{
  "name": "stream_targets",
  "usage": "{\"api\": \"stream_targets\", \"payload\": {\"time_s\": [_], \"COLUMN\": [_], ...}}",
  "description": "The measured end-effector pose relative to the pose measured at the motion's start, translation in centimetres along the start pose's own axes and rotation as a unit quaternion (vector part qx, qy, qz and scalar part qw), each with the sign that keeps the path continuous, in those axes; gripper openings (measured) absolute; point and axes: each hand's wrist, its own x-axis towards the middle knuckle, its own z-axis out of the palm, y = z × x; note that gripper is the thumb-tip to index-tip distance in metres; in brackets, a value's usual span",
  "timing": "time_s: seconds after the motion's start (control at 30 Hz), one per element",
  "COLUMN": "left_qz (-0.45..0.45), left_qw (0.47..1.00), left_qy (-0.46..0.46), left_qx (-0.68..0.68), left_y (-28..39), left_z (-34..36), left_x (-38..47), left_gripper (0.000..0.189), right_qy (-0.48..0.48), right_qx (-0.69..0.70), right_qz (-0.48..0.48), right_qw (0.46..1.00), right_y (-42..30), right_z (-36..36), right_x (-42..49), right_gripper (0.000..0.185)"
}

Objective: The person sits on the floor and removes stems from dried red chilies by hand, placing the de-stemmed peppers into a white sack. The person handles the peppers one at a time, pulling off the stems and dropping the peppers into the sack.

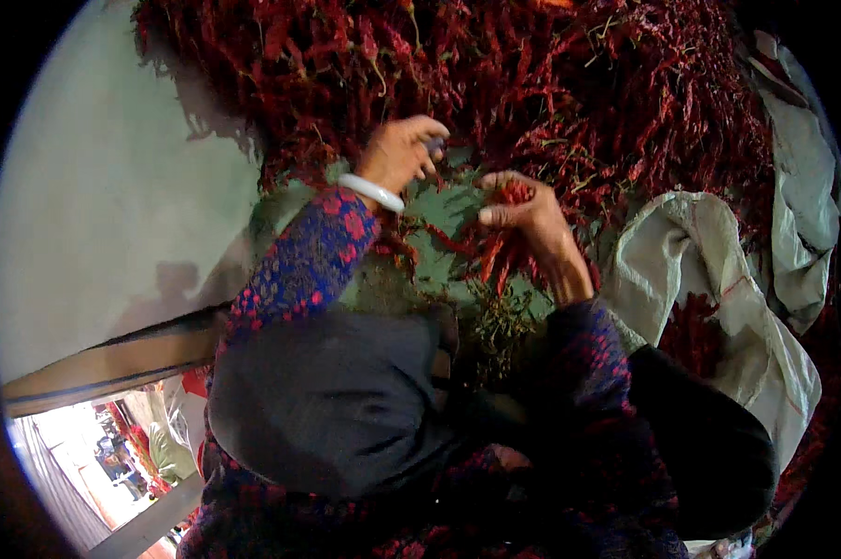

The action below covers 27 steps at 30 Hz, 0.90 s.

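Note:
A large heap of dried red chilli peppers (504,77) fills the upper part of the view. My left hand (401,150), with a white bangle (371,193) at the wrist, is half curled at the heap's lower edge; a small dark object (435,144) shows at its fingers, too unclear to name. To its right, my right hand (525,206) curves with thumb and fingers apart around some red chillies, and more chillies (501,262) lie below its palm. Whether it grips them I cannot tell. Loose chillies (448,237) lie on the green surface between the hands.
A pile of greenish-brown stems (502,321) lies near my knees. On the right, a white woven sack (742,307) gapes with dark red chillies (693,335) in it; another pale woven sack (805,202) is beyond. A pale wall (113,189) stands left, by a bright opening.

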Motion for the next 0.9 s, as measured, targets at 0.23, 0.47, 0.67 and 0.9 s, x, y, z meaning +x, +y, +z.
{"api": "stream_targets", "payload": {"time_s": [0.23, 0.47, 0.67, 0.9], "left_qz": [0.001, 0.11, -0.024, 0.009], "left_qw": [0.998, 0.97, 0.945, 0.962], "left_qy": [0.046, -0.019, -0.055, 0.016], "left_qx": [-0.041, 0.217, 0.32, 0.271], "left_y": [-3.5, -8.0, -8.4, -10.8], "left_z": [0.8, 2.6, 8.0, 12.6], "left_x": [0.0, -3.7, -3.2, -4.1], "left_gripper": [0.028, 0.02, 0.016, 0.02], "right_qy": [-0.013, -0.055, -0.023, -0.092], "right_qx": [-0.257, -0.536, -0.534, -0.382], "right_qz": [0.029, 0.006, -0.003, 0.044], "right_qw": [0.966, 0.842, 0.845, 0.919], "right_y": [-7.6, -14.4, -15.7, -0.8], "right_z": [-2.5, -7.3, -9.9, -6.2], "right_x": [-0.1, -5.1, -7.6, -6.3], "right_gripper": [0.016, 0.02, 0.017, 0.019]}}
